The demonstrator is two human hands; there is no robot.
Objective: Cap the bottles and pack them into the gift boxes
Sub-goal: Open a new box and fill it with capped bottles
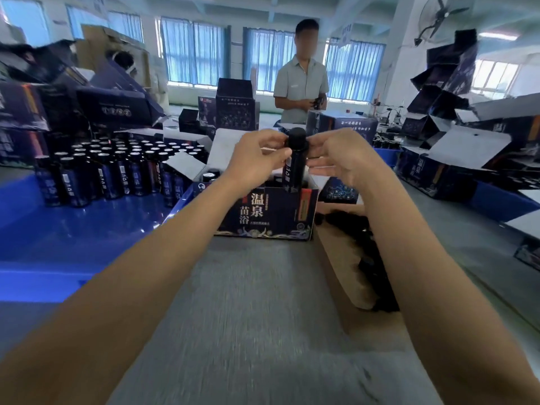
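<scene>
Bottle [294, 168] upright over gift box [263, 211] rim; left fingers [276, 155] grip it, right fingers [320, 145] pinch cap [296, 135]

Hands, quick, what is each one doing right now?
Left hand: closed, pinching the black bottle just below its cap.
Right hand: closed, fingers pinching the cap.

Slim dark bottle [294, 168] upright at frame centre, rounded black cap [297, 137] on its top, base dipping into open dark-blue gift box [263, 211] just below, silver-topped bottles [117, 168] standing crowded at middle left
</scene>
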